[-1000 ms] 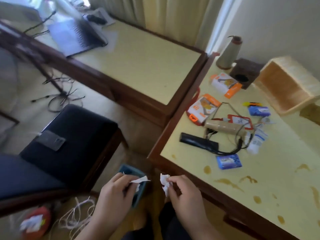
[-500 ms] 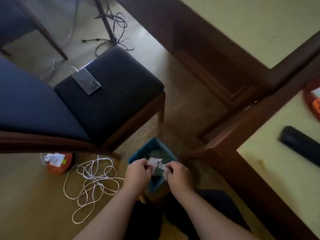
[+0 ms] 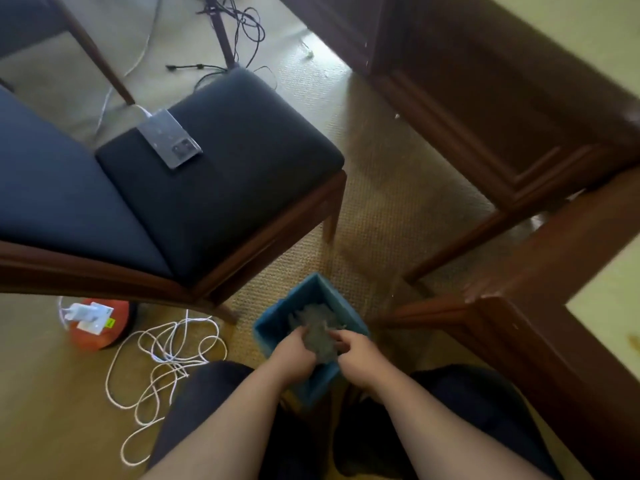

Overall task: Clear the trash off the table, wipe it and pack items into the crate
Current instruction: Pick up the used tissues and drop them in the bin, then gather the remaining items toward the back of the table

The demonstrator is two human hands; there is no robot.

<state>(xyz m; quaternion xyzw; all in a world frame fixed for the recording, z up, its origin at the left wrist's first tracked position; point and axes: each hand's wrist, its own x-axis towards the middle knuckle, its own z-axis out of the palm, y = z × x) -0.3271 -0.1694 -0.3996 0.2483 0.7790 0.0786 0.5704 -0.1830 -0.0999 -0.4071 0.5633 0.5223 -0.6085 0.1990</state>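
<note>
- We see a chair with a dark blue cushion (image 3: 214, 161) standing on the carpet.
- On its seat lies a grey phone (image 3: 169, 138), a white cable running from its far end.
- Beside the chair, on the floor, we find a loose coil of white cord (image 3: 166, 358).
- An orange round object (image 3: 100, 323) carries a white plug.
- Black cables (image 3: 239, 26) tangle farther off.

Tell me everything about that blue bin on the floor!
The blue bin is a small square container with straight walls and an open top; its material is hard to tell. It stands upright on the tan carpet, between the chair leg and the table's corner. Crumpled greyish scraps fill it. Both hands reach into its near side, the left hand and the right hand touching the scraps.
</note>
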